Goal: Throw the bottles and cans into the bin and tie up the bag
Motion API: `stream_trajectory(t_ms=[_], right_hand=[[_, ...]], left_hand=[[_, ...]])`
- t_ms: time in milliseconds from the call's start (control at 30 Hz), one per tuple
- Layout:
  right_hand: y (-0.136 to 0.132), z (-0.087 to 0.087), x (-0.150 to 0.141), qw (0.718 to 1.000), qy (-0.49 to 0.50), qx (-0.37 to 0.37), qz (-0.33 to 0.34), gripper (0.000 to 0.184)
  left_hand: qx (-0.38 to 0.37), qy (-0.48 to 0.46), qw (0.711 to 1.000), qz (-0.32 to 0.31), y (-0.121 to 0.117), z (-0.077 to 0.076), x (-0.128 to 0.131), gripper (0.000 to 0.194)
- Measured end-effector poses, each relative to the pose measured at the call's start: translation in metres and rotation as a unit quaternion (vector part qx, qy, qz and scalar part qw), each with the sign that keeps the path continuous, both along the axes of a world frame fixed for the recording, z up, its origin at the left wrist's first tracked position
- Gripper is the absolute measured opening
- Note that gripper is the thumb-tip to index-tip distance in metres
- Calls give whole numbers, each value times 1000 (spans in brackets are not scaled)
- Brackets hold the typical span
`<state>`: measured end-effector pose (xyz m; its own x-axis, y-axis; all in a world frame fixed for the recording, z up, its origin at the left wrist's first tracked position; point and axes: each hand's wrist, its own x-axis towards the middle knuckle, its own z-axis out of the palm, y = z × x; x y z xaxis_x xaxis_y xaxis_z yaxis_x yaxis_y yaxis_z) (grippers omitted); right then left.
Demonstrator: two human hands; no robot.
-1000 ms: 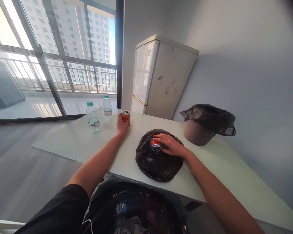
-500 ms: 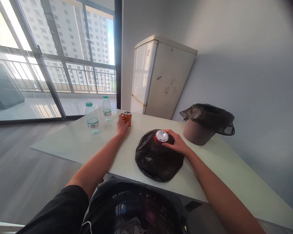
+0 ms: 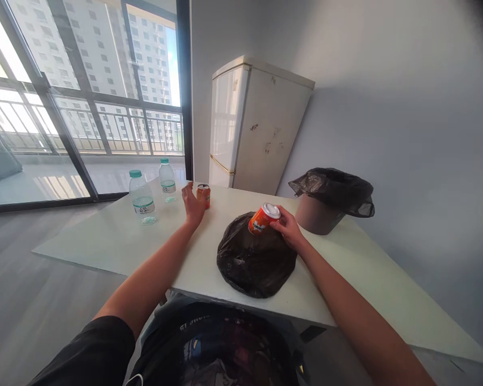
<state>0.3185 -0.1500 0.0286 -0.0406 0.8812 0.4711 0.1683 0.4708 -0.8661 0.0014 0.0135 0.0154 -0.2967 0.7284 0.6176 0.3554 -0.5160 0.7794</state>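
Note:
My right hand (image 3: 288, 229) grips an orange soda can (image 3: 259, 221) by its side, tilted above a flattened black plastic bag (image 3: 257, 265). The can's silver end faces up, and its lettering looks upside down. Over to the left, my left hand (image 3: 194, 205) is open beside a second orange can (image 3: 203, 196) standing on the table. Its fingers are spread, with the thumb at or very near that can; whether they touch I cannot tell. Two clear plastic bottles with green caps, a nearer bottle (image 3: 142, 197) and a farther bottle (image 3: 167, 180), stand left of this hand.
A brown bin (image 3: 316, 214) lined with a black bag stands on the white table (image 3: 370, 289) at the right, close to the grey wall. Behind the table is a white fridge (image 3: 273, 118). Sliding glass doors fill the left. The table's near edge runs before my body.
My left hand has loosened its fingers from around the standing can. My right hand has tipped its can so that the orange label now shows. The view has shifted slightly.

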Motion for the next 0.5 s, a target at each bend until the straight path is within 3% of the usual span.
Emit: stream_trajectory(t_ms=[67, 133, 233, 400, 500], right_hand=[[-2, 4, -4, 1000, 10, 10, 15, 62], [-4, 8, -8, 999, 4, 17, 28, 63], [-9, 14, -17, 999, 28, 2, 42, 63], [-16, 17, -27, 985, 139, -32, 97, 62], [-14, 13, -27, 981, 144, -43, 121, 64]], left_hand=[[52, 26, 996, -63, -16, 13, 5, 40], [74, 69, 980, -170, -37, 25, 12, 32], [83, 108, 936, -326, -69, 37, 25, 45], [55, 38, 851, -521, -85, 32, 39, 75], [23, 22, 826, -563, -82, 22, 43, 87]])
